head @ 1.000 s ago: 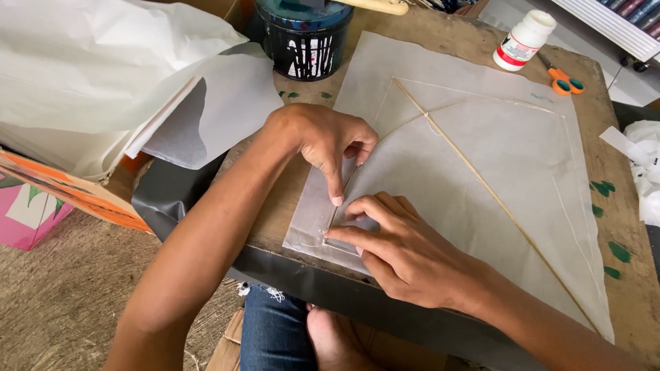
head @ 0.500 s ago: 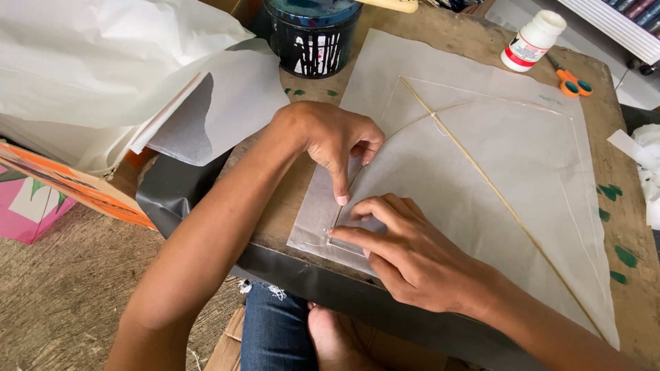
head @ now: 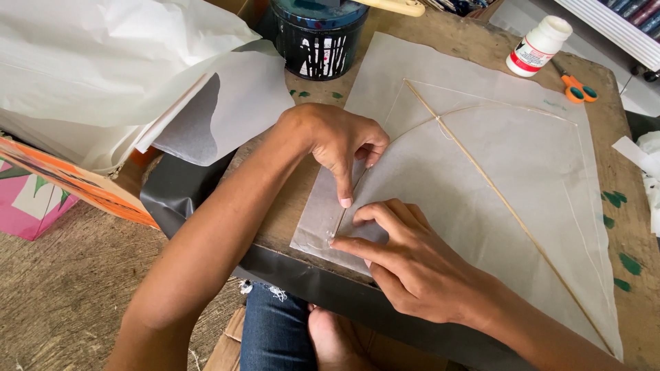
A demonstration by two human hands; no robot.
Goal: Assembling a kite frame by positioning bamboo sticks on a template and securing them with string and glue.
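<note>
A white translucent paper kite point(head: 481, 165) lies flat on a wooden board point(head: 619, 124). A straight thin stick point(head: 509, 206) runs down its middle and a curved thin stick point(head: 412, 130) crosses it. My left hand point(head: 340, 144) presses its index fingertip on the paper beside the curved stick, near the kite's left corner. My right hand point(head: 405, 261) lies just below it, with the index finger pressing the folded paper edge at that same corner. Neither hand holds anything.
A black tub point(head: 320, 34) stands at the back of the board. A white glue bottle point(head: 540, 45) and orange-handled scissors point(head: 576, 86) lie at the back right. Loose white paper sheets point(head: 103, 69) are piled at the left. Black plastic point(head: 185, 199) hangs off the board's edge.
Both hands stay at the kite's left corner. The fingertips have shifted slightly along the folded edge.
</note>
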